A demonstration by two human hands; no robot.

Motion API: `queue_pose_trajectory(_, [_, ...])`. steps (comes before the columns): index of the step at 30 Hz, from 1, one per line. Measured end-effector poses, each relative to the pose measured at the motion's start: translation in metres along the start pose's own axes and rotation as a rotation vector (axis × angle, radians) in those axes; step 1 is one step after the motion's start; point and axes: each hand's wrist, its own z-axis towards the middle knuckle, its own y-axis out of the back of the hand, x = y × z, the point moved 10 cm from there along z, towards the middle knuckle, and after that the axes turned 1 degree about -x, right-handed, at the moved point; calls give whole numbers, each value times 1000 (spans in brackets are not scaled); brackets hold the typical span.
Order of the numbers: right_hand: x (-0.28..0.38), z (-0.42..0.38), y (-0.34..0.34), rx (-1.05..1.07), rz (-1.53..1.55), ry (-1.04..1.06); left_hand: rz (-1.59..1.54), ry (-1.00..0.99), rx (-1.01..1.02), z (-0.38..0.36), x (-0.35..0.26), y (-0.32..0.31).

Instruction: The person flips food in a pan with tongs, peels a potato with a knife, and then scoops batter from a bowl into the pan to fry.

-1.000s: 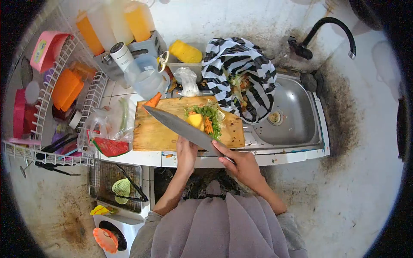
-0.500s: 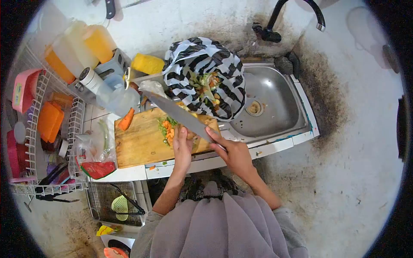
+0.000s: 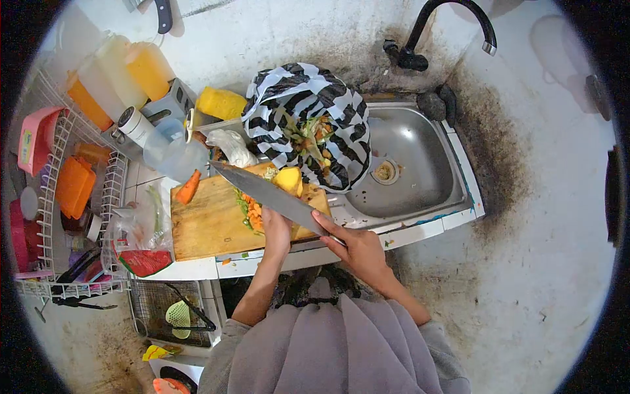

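Currently, fingers of the right hand (image 3: 359, 251) grip the kitchen knife (image 3: 270, 194), its blade slanting leftward; whether those of the left hand (image 3: 277, 235) are closed, I cannot tell. Beside them, diced carrot (image 3: 252, 213) lies on the wooden cutting board (image 3: 203, 230).

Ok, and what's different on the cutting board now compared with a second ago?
The chopped vegetables now lie further left on the cutting board, and the yellow piece, which sat on their left side, is now to their right. The head camera's view has shifted too. The right hand still holds the knife, and the striped bag still stands by the sink.
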Motion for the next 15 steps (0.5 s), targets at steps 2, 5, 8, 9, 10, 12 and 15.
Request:
queue_pose_trajectory(2, [1,1,-1,-34,-99,22,-8,-19,-18,0,0,2])
queue_pose_trajectory(5, [-2,2,-4,-53,-123,27,20,-28,-81,0,0,11])
queue_pose_trajectory(8, [-3,2,-3,-28,-122,14,129,-9,-110,1,-2,12])
queue_pose_trajectory(9, [-5,3,-5,-28,-122,15,127,-18,-119,0,-2,11])
queue_pose_trajectory(10, [-6,5,-7,-41,-132,26,125,-27,-127,0,-1,10])
queue_pose_trajectory(12, [-6,8,-6,-55,-144,35,175,-44,-101,-6,-1,1])
queue_pose_trajectory(15, [-7,12,1,-63,-94,13,135,-32,-63,-4,-1,-2])
